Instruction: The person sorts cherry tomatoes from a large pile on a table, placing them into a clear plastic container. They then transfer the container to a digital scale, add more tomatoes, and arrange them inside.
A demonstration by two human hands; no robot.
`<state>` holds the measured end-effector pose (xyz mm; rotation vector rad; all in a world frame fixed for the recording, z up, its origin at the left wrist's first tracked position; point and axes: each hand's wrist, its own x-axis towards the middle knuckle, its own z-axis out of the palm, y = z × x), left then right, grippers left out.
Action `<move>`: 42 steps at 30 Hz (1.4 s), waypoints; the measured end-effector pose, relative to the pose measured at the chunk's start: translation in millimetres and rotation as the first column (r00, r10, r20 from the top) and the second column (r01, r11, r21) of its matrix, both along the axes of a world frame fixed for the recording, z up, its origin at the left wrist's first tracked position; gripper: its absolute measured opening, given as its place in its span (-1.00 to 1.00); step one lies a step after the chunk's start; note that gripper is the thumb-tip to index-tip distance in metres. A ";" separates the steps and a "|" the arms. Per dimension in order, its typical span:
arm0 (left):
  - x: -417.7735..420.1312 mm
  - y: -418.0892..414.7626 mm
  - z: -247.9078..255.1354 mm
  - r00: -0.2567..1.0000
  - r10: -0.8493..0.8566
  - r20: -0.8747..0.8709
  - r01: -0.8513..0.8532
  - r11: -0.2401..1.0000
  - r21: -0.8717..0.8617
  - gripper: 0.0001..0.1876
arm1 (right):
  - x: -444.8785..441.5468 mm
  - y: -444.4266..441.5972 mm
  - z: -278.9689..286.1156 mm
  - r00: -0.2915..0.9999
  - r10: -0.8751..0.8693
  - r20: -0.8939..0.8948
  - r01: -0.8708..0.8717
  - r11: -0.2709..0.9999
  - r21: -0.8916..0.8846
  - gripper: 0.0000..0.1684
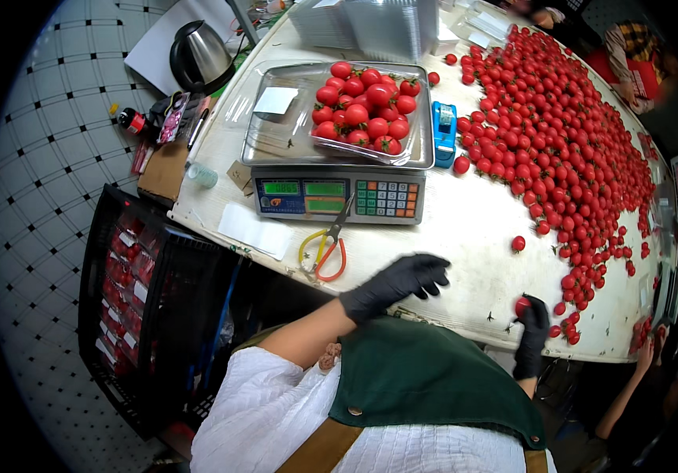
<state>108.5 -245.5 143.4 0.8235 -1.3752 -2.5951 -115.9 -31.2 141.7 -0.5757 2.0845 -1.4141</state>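
My left hand (pixel 399 282), in a black glove, hovers over the near part of the white table (pixel 463 236), fingers apart and holding nothing. In my right hand (pixel 533 331), also gloved in black, is a single red cherry tomato (pixel 522 305), near the table's front edge. A large heap of cherry tomatoes (pixel 557 136) spreads over the right side. On the steel pan of a digital scale (pixel 336 195) stands a clear plastic punnet (pixel 395 158) filled with cherry tomatoes. Its clear lid (pixel 265 127), bearing a white label, lies open to the left.
Yellow-and-red handled snips (pixel 331 239) lean against the scale. A blue tape dispenser (pixel 444 136) stands right of it, stacked clear punnets (pixel 389 26) behind. A black crate (pixel 155 284) of packed tomatoes stands at left. Other people's hands (pixel 646 355) show at the right rim.
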 end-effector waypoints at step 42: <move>52.7 86.3 -24.0 0.872 0.474 -0.122 -0.458 0.878 0.136 -0.21 | -34.0 -59.7 -44.2 0.893 0.447 0.043 -0.445 0.869 0.216 -0.80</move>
